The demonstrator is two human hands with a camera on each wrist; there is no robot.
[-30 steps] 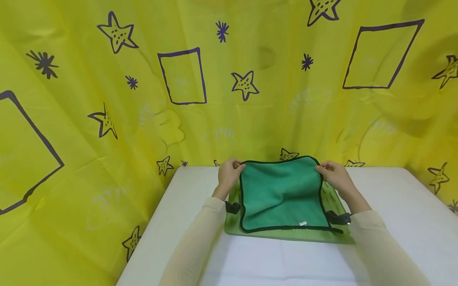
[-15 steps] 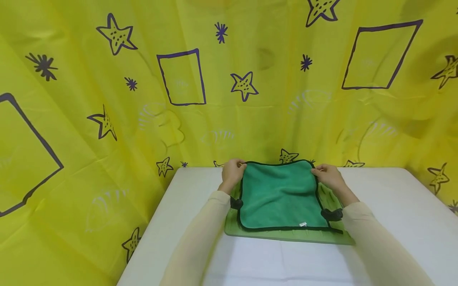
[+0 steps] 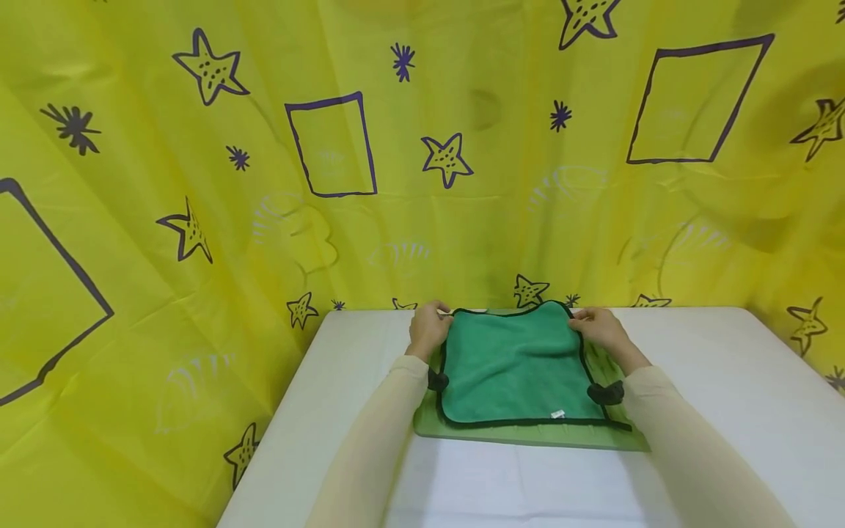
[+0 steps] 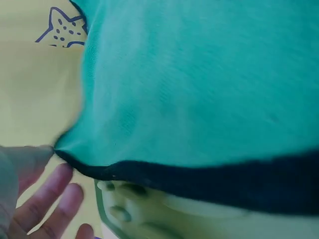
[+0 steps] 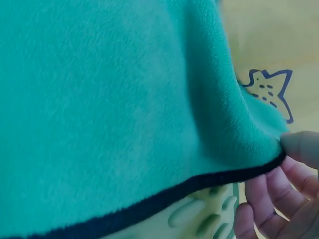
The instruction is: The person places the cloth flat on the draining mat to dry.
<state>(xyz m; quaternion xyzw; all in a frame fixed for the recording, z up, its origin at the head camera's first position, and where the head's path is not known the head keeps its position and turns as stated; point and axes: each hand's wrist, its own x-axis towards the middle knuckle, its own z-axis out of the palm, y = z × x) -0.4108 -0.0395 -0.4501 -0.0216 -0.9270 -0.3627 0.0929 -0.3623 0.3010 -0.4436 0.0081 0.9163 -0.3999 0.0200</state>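
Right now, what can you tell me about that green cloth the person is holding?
The green cloth is a soft, fleecy-looking square with a thin black edging and a small white tag near its front edge. It lies spread over a light green mat on the white table. The left hand pinches its far left corner and the right hand its far right corner, so the far edge is lifted a little while the near edge rests flat. Gentle folds run across its middle.

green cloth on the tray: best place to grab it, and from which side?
Probably the two far corners of the green cloth, one from each side. It lies flat on the light green tray, and its black-trimmed edge gives a thin rim to pinch, as the left hand and right hand do now.
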